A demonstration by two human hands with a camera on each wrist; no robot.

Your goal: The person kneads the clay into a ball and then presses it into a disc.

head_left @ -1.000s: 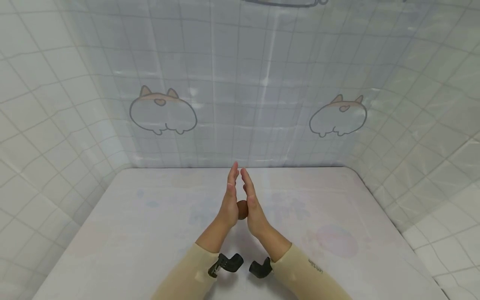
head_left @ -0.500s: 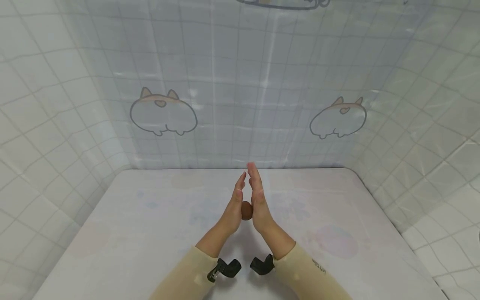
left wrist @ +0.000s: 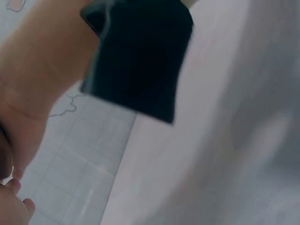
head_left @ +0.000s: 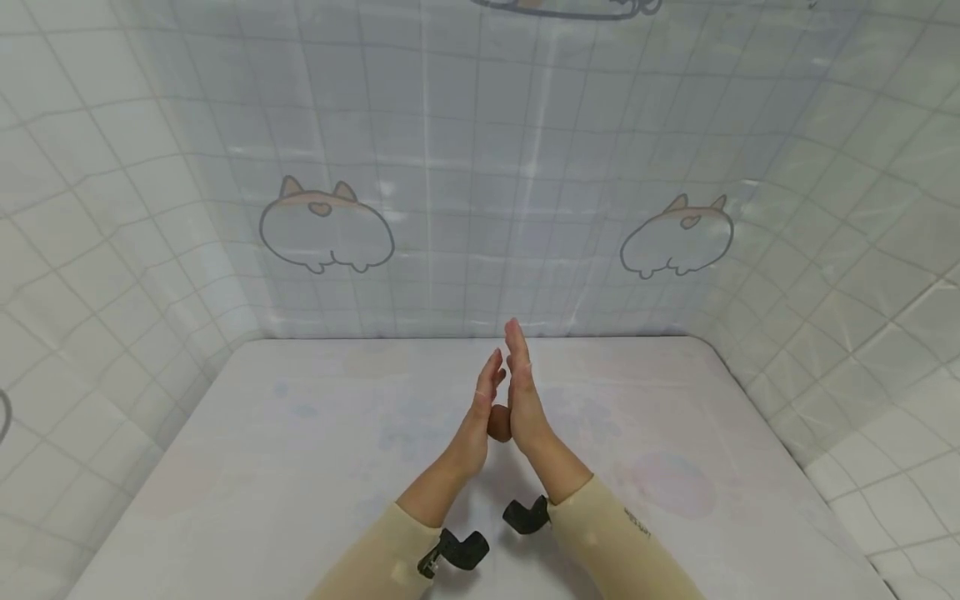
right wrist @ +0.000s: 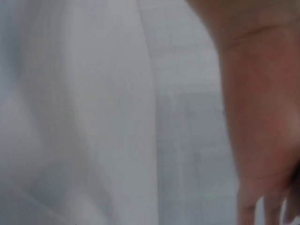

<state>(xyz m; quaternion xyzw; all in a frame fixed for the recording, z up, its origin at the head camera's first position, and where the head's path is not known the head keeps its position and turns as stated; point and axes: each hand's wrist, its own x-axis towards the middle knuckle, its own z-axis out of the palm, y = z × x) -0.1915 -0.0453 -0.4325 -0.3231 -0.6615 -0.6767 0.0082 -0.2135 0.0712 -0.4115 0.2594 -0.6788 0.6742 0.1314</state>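
In the head view, a small brown ball (head_left: pixel 499 423) is caught between two upright palms, low down near the heels of the hands. My left hand (head_left: pixel 471 435) presses it from one side with straight fingers. My right hand (head_left: pixel 530 417) faces it from the other side, fingers straight and reaching farther ahead than the left fingertips. The hands lean toward each other above the table. Much of the ball is hidden by the palms, and what shows looks slightly uneven. Only a sliver of the brown ball (left wrist: pixel 4 161) appears at the edge of the left wrist view.
A pale table (head_left: pixel 300 475) with faint pastel patches lies beneath. Tiled-pattern sheeting with cartoon animal prints (head_left: pixel 326 229) surrounds it at the back and both sides. Black wrist mounts (head_left: pixel 465 550) stick inward from the beige sleeves (head_left: pixel 626 542).
The palms have slid against each other: my right hand has moved forward and my left back. Both hands and the ball have shifted slightly right.
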